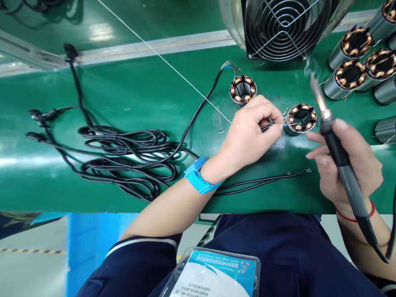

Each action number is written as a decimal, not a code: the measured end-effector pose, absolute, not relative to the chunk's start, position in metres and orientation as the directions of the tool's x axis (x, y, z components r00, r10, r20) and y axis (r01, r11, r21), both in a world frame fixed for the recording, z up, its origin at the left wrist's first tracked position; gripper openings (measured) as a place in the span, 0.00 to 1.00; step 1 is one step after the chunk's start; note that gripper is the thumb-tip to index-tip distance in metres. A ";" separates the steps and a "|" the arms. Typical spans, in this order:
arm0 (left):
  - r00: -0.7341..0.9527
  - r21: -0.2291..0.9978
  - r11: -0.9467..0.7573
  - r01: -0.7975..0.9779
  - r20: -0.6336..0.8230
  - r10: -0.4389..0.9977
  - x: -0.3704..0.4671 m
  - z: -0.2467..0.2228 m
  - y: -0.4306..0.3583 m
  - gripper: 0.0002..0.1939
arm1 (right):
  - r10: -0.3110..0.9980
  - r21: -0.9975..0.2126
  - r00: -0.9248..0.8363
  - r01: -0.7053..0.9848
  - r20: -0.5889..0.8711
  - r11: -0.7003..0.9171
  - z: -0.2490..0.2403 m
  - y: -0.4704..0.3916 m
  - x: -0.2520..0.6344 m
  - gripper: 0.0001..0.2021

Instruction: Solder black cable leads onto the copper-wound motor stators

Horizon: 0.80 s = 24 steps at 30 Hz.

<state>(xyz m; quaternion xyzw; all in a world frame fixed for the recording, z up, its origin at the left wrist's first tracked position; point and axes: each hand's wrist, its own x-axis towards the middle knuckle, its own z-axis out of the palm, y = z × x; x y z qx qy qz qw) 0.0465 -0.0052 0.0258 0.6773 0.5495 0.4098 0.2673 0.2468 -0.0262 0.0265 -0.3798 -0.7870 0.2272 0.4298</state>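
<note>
My right hand [349, 163] is wrapped around a soldering iron [341, 161], its tip pointing up and away, a wisp of smoke above it. My left hand [253, 130] pinches the stripped end of a black power cable [268, 126]. A blue lead from that end reaches a copper-wound motor stator [302, 118], which stands between my hands. Thin solder wire [151, 46] runs from the upper left down to my left hand; whether the fingers grip it is hidden. Just behind this hand stands another stator [243, 89], beside a cable end with coloured leads [229, 65].
Coiled black cables [125, 161] with plugs lie on the left of the green table [24, 109]. Two cable ends [266, 180] extend near the front edge. A fan with a wire guard [284, 23] stands at the back. Several stators [350, 80] in metal cylinders fill the right.
</note>
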 end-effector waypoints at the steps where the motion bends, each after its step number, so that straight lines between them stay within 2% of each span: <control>1: 0.062 0.809 -0.252 0.532 0.259 0.964 0.046 0.026 -0.005 0.06 | 0.810 -0.702 -0.322 0.405 0.490 0.586 0.031 -0.025 0.246 0.24; 3: 0.072 0.802 -0.258 0.539 0.261 0.963 0.046 0.026 -0.005 0.06 | 0.831 -0.705 -0.298 0.440 0.469 0.556 0.042 -0.020 0.245 0.20; 7: 0.073 0.796 -0.274 0.540 0.280 0.957 0.047 0.026 -0.005 0.06 | 0.827 -0.629 -0.436 0.544 0.354 0.556 0.058 -0.004 0.241 0.19; 14: 0.079 0.786 -0.275 0.554 0.278 0.957 0.047 0.027 -0.006 0.06 | 0.740 -0.495 -0.542 0.552 0.399 0.671 0.055 0.004 0.235 0.18; 18: 0.085 0.782 -0.272 0.561 0.273 0.958 0.047 0.027 -0.006 0.06 | 0.785 -0.530 -0.451 0.578 0.425 0.620 0.055 0.007 0.234 0.18; 24: 0.078 0.797 -0.258 0.546 0.258 0.963 0.048 0.028 -0.007 0.06 | 0.807 -0.557 -0.515 0.595 0.290 0.579 0.052 0.016 0.226 0.23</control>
